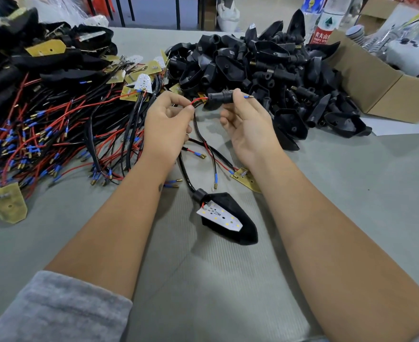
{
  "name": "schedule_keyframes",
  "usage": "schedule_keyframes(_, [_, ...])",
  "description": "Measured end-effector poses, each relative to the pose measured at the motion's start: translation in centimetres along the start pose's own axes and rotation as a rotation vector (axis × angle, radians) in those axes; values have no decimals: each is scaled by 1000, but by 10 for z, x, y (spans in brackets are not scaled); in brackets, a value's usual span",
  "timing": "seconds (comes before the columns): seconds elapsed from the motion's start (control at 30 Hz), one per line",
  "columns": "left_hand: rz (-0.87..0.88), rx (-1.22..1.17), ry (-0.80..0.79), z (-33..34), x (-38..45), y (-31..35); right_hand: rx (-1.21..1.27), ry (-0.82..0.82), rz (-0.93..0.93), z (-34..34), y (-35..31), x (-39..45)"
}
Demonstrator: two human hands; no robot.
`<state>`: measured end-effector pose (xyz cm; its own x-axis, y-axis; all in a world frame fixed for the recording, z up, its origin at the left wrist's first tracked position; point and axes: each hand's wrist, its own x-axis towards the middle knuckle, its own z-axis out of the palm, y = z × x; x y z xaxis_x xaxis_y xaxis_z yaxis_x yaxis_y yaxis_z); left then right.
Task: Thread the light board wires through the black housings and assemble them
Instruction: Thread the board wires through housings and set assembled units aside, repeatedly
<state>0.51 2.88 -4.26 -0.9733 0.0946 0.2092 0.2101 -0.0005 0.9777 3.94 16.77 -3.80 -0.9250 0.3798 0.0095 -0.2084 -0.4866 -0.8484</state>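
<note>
In the left third of the frame a tangle of red and black wires with blue sleeves (38, 141) covers the bench (339, 193), with yellow-backed light boards scattered through it.

Just left of centre, the left hand (166, 124) is curled, thumb and forefinger pinching a red wire (198, 99) close to where it enters the housing. The rest of that lead droops below the hand towards the bench.

Immediately to the right, in the upper middle of the frame, the black housing (219, 98) is held in the air with its stem lying roughly level, its long axis running left to right across the picture. The right hand (248, 124) grips this stem from below, fingers wrapped round it. A blue-sleeved wire tip (249, 96) pokes out of the right-hand end, past the fingers. So the wire runs along the same line as the stem, entering from the left and leaving on the right; the coming pull or push probably has to follow that axis. Both hands sit close together, the housing between them.

Lower centre, 1 finished unit (228, 218) lies on the bench, white board seated in its black shell.

Upper right, a heap of empty housings (277, 65) sits beside a cardboard box (376, 80).
</note>
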Motion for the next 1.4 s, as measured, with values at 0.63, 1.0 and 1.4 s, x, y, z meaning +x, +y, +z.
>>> schedule_keyframes(0.63, [-114,-146,-122,4,3,2,-60,-102,-22,3,0,-3])
schedule_keyframes(1.0, [-21,163,-304,3,-3,2,-215,-61,-60,1,-2,-2])
schedule_keyframes(1.4, [-52,178,-226,9,0,1,-149,-1,-17,4,-3,0])
